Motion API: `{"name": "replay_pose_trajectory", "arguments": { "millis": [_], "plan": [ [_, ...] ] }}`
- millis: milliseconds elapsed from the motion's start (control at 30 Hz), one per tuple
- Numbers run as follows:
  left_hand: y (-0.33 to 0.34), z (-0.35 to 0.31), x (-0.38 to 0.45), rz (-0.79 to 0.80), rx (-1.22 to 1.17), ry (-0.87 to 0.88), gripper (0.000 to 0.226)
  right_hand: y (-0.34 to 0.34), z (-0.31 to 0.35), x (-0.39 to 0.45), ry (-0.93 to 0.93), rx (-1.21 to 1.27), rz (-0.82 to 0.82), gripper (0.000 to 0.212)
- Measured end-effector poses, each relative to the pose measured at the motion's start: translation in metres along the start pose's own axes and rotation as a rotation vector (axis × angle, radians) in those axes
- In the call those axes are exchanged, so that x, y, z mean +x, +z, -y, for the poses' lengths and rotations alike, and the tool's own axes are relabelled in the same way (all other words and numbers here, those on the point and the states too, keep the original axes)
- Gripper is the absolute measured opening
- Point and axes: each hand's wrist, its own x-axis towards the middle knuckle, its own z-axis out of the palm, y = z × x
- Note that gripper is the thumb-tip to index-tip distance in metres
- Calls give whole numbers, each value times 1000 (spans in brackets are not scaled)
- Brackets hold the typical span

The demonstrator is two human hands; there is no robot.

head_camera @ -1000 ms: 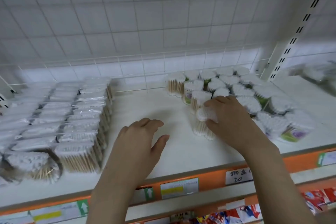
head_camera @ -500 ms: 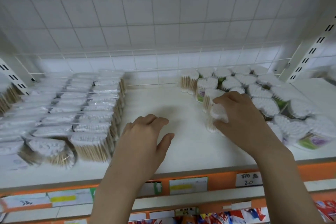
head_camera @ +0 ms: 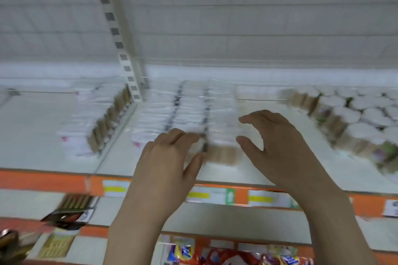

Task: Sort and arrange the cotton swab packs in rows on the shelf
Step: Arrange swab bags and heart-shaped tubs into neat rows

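The view is blurred by motion. Flat cotton swab packs (head_camera: pixel 189 109) stand in tight rows on the white shelf (head_camera: pixel 269 170), in front of both hands. My left hand (head_camera: pixel 168 157) hovers at the front of these rows with relaxed fingers and holds nothing. My right hand (head_camera: pixel 273 135) is open just right of the rows, thumb and fingers spread, holding nothing. Round tubs of cotton swabs (head_camera: pixel 353 114) are clustered at the right. Another block of flat packs (head_camera: pixel 97 118) stands left of the shelf upright (head_camera: pixel 127 64).
An orange price rail (head_camera: pixel 43 180) with labels runs along the shelf front. Below it hang colourful packets (head_camera: pixel 215 254) and dark items (head_camera: pixel 64 219) at the lower left. A white wire grid backs the shelf.
The view has swung left. My right hand has let go of the round swab tub and moved left to the flat pack rows; my left hand has moved there too.
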Motion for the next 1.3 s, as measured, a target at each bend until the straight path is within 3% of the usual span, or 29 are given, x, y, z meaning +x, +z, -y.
{"name": "replay_pose_trajectory", "arguments": {
  "millis": [233, 467, 833, 1300],
  "plan": [
    [-94, 141, -81, -82, 93, -205, 26, 84, 147, 13, -90, 91, 113, 30],
    [-160, 228, -142, -159, 191, -406, 24, 143, 255, 34, -232, 154, 188, 33],
    [-201, 322, -185, -278, 335, -637, 29, 233, 351, 83, -386, 249, 293, 32],
    [-260, 470, -136, -344, 406, -682, 37, 331, 459, 195, -433, 316, 261, 32]
  ]
}}
